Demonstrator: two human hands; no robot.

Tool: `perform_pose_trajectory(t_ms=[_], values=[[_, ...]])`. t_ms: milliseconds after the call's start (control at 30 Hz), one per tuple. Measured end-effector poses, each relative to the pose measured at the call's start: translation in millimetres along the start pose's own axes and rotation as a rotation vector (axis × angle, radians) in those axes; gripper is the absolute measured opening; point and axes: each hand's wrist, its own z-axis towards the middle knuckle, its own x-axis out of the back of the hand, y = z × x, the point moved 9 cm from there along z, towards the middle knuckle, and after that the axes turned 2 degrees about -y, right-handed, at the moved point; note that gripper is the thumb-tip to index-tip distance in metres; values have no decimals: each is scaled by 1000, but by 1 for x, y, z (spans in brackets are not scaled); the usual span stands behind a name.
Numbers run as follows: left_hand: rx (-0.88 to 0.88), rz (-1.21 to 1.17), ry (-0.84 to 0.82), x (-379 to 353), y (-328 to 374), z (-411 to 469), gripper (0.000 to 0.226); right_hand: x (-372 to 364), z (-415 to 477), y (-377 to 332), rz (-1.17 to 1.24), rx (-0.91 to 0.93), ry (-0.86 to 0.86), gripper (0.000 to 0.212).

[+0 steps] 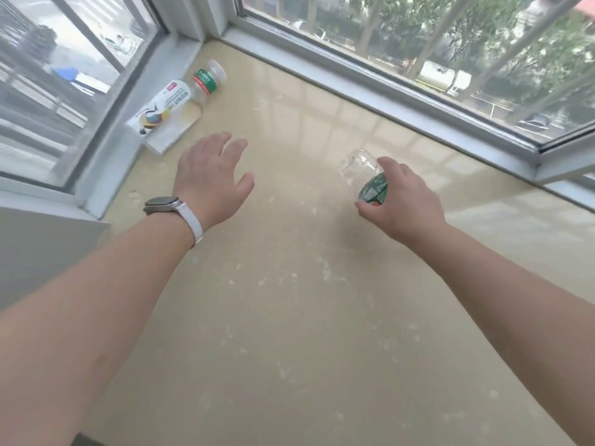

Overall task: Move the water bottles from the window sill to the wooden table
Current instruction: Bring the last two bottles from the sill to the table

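Observation:
My right hand (pixel 405 204) is closed around a clear water bottle (pixel 362 170) with a green label, held tilted above the beige window sill (pixel 289 268), its bottom end pointing away from me. My left hand (pixel 211 175), a watch on its wrist, hovers with fingers spread and nothing in it, a short way in front of the objects in the far left corner. There a second clear bottle with a green label (pixel 207 78) lies on its side near the window frame. The wooden table is not in view.
A white carton with a colourful bird print (pixel 162 112) lies next to the corner bottle. Window frames (pixel 370 91) border the sill on the left and far sides. A grey ledge (pixel 48 246) sits at the lower left. The sill surface shows scattered pale specks.

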Motion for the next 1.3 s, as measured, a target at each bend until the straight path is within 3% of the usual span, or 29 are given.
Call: perform_pose_trajectory(t_ms=[300,467,733,867,1133,1300], values=[[99,-18,101,30,-102,38,59,-38,19,-109,144,31,-51,72],[183,18,36,18,-135,69,68,-53,28,-137,183,29,-49,76],[260,36,4,12,-135,85,66,-77,10,-151,185,1,-76,77],[274,-69,-19,12,-135,69,73,-74,-2,-158,143,8,-91,76],[213,-355,16,36,-124,-6,65,-26,-40,-165,153,-34,-55,78],[149,-406,-13,71,-92,-47,70,14,-85,-160,134,-58,-34,80]])
